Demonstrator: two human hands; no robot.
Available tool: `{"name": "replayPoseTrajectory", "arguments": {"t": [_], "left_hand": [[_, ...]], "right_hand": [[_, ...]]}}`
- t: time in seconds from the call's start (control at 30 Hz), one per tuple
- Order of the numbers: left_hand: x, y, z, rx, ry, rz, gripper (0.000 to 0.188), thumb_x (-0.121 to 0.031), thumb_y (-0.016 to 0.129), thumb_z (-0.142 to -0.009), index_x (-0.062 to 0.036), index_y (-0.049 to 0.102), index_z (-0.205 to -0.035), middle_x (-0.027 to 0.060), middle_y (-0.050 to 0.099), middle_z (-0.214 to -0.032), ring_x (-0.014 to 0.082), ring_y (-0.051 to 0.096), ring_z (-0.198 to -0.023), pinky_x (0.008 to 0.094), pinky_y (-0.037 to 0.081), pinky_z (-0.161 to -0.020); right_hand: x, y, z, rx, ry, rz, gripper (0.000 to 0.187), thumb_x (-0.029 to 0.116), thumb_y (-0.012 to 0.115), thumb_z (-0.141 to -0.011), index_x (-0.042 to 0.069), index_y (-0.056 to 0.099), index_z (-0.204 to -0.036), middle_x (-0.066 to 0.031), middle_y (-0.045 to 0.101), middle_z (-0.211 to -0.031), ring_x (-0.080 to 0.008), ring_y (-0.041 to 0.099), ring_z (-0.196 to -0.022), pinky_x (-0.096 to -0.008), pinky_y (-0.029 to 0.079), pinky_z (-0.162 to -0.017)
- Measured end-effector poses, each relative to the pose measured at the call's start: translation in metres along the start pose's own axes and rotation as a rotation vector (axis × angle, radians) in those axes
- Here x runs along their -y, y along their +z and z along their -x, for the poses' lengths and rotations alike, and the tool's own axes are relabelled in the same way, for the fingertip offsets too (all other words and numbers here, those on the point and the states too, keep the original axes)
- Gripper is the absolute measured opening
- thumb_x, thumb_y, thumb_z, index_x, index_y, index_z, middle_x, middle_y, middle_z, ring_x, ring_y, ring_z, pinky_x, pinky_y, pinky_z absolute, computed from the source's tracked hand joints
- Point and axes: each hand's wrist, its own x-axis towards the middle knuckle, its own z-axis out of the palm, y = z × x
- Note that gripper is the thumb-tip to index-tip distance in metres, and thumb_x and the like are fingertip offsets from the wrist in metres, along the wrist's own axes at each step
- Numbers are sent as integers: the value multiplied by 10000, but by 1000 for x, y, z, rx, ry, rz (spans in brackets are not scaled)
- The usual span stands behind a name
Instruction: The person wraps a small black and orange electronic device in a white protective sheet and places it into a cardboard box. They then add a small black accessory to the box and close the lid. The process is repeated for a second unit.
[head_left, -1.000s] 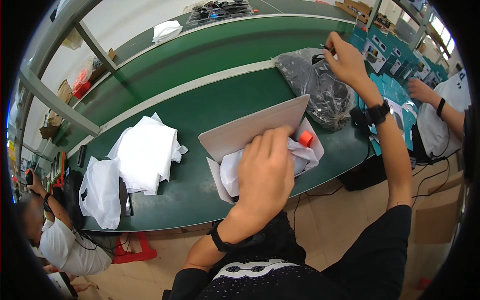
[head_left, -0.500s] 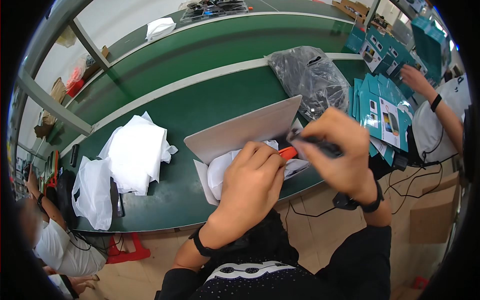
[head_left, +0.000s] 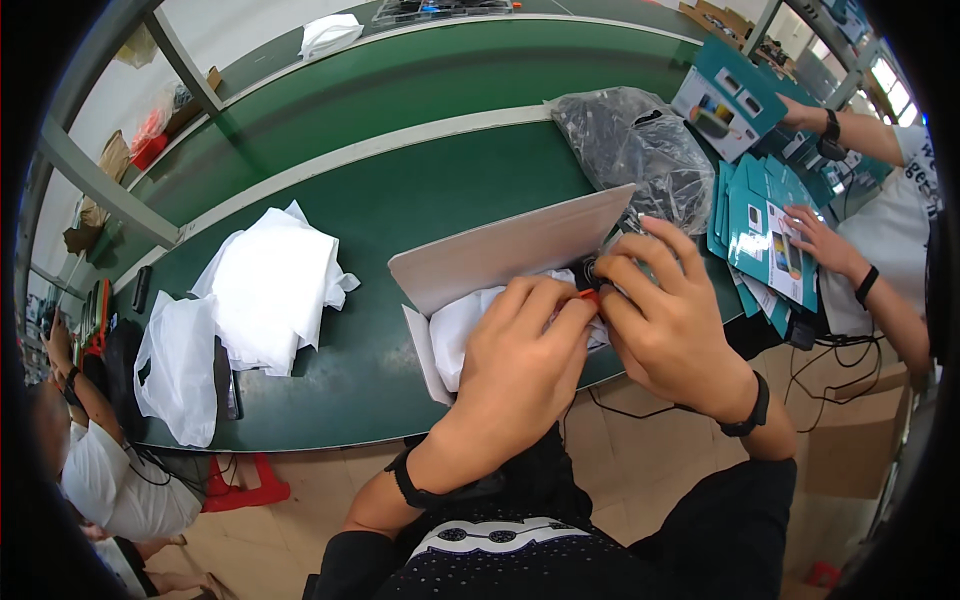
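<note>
An open cardboard box (head_left: 520, 240), white inside with its lid raised at the back, stands at the table's near edge in front of me. White wrapping (head_left: 462, 332) fills its left part. My left hand (head_left: 525, 345) reaches over the front wall, fingers curled and closed at a small orange-red object (head_left: 590, 295), mostly hidden. My right hand (head_left: 665, 315) is bent over the box's right end, its fingertips closed around a black object (head_left: 584, 270) beside the orange-red one. The fingers cover most of both, so their kinds cannot be told.
White bags (head_left: 275, 290) lie on the green table (head_left: 400, 215) at left. A clear plastic bag of dark things (head_left: 640, 150) sits behind the box. At right, a co-worker's hands handle teal printed cartons (head_left: 765, 235). Cables (head_left: 835, 365) hang below the table's right end.
My right hand has come down and left into the box with the black object, meeting my left hand. The co-worker at right now holds up a teal carton and touches the pile.
</note>
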Motion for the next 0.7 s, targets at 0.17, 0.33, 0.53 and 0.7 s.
{"name": "replayPoseTrajectory", "arguments": {"t": [0.17,0.33,0.53,0.7], "left_hand": [[-17,-23,13,-109,115,-19,350,7,800,-722,-27,730,-1063,123,681,-1059,368,641,-1048,422,534,-896],[-28,-34,30,131,-105,-150,476,-38,777,-765,49,649,-1215,198,620,-1238,393,608,-1122,455,507,-951],[-16,-14,21,154,13,-159,424,-76,715,-850,77,626,-1235,188,626,-1234,362,583,-1169,443,474,-981],[-12,-15,14,108,-23,-220,417,-98,719,-866,46,618,-1244,205,595,-1245,393,559,-1170,461,487,-962]], "right_hand": [[8,-13,1,-48,60,-68,287,93,688,-690,-33,712,-947,-163,645,-1202,-361,561,-1231,-553,378,-1122],[17,2,12,-94,-83,-88,434,143,670,-694,-28,713,-1090,-129,680,-1171,-306,608,-1156,-498,430,-1080],[12,9,6,-101,34,14,316,129,680,-721,2,717,-1008,-108,657,-1007,-297,613,-1079,-519,377,-1129],[8,-5,2,-28,118,53,273,84,700,-673,13,682,-936,-112,636,-949,-310,606,-1059,-530,379,-1123]]}}
